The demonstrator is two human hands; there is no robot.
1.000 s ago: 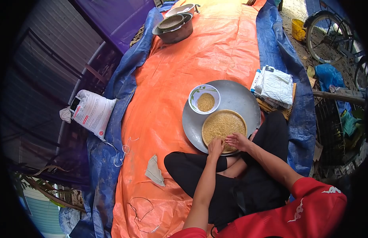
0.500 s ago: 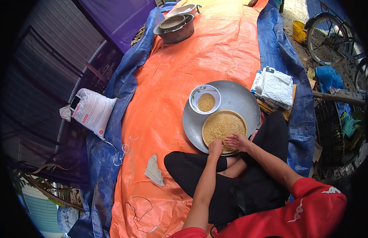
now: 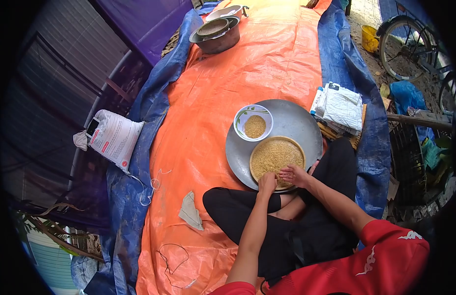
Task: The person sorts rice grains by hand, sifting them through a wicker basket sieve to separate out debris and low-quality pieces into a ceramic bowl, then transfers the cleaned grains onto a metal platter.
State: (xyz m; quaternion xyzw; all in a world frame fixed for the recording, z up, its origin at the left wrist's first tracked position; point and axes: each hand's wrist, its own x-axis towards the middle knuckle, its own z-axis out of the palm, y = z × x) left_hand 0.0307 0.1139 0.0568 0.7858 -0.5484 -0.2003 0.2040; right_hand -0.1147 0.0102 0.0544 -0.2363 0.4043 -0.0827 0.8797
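A shallow round tray (image 3: 303, 156) with a tan rim holds a layer of golden grain (image 3: 274, 156). It lies on a wide grey metal platter (image 3: 306, 123). At the tray's near edge, my left hand (image 3: 267, 182) has its fingers curled closed over the grain; what they hold is hidden. Just to its right, my right hand (image 3: 295, 175) is turned partly palm up above the grain, fingers stretched out and apart. A white bowl (image 3: 240, 118) with a green leaf pattern stands on the platter behind the tray, with more grain inside.
An orange tarp (image 3: 208, 132) lies over a blue one (image 3: 370, 162). Folded white sacks (image 3: 341, 108) are stacked at right. A white printed bag (image 3: 116, 140) stands at left. Stacked basins (image 3: 220, 42) sit far back, and a bicycle wheel (image 3: 404, 46) is at upper right.
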